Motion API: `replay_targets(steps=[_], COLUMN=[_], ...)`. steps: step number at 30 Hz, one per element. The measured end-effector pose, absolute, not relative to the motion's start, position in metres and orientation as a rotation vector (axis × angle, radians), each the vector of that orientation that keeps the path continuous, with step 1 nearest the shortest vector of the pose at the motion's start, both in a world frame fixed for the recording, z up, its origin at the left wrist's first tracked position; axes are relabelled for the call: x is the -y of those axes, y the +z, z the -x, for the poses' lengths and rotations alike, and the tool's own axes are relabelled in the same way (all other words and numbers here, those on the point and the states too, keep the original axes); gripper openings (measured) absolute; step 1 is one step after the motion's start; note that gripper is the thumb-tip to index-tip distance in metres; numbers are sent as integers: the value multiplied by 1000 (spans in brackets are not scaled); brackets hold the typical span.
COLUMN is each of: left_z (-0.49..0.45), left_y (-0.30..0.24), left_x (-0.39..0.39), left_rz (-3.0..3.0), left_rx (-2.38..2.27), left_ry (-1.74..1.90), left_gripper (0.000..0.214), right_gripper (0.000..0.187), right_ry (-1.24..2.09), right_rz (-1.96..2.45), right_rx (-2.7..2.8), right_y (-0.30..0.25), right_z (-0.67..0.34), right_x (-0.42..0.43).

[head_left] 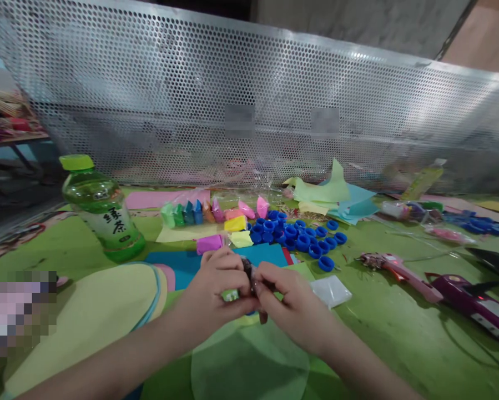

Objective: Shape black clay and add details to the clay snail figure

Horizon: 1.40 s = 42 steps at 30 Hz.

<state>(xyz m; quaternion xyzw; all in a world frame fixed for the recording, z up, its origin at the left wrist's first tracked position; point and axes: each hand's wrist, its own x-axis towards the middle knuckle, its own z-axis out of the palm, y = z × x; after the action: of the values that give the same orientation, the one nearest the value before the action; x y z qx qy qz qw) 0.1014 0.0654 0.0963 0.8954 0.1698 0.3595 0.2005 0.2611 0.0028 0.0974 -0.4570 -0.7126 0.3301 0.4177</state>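
My left hand (216,289) and my right hand (293,303) meet in front of me over the green table, both with fingers pinched round one small item. Its visible parts are a light green bit (231,295) under my left fingers and a dark brownish bit (249,272) between the two hands; I cannot make out what it is. Just beyond the hands lie a pile of blue bottle caps (297,236), coloured clay blocks (216,214) and a blue sheet (266,254).
A green tea bottle (101,211) stands at the left. Round yellow and green paper sheets (82,316) lie near me. A white packet (331,290), a pink glue gun (394,268) and a purple tool (474,303) sit at the right. A perforated metal screen (249,111) closes the back.
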Motion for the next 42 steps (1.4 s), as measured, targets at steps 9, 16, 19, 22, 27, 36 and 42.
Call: replay_targets(steps=[9,16,19,22,27,36,42], left_z=[-99,-100,-100,-101,-104,-100,-100], left_y=[104,107,106,104,99,99,96], left_x=[-59,-53,-50,-47,-46,-43,-45], left_rz=[-2386,-2214,-2168,-2160,-2256,-2539,-2677], left_rx=[-396,-512,-565,-592,-632,-514,-532], left_ry=[994,1004,1049,1083,1128,1131,1226], left_gripper=[39,39,33,32,37,43,37], right_gripper=[17,17,19,21,26,37,25], right_ry=[797,774,786,868,1033,1070,1063], right_rz=[987,1023,1065,1090,1099,1067,1084], right_rx=[1734,1718,1706,1676,1632,1621,1659], right_y=[98,98,98,95,85,84,88], right_z=[-258,-265,-266,-262,-252,-252,-252], right_x=[-2,-1,-2,-3,0,5,5])
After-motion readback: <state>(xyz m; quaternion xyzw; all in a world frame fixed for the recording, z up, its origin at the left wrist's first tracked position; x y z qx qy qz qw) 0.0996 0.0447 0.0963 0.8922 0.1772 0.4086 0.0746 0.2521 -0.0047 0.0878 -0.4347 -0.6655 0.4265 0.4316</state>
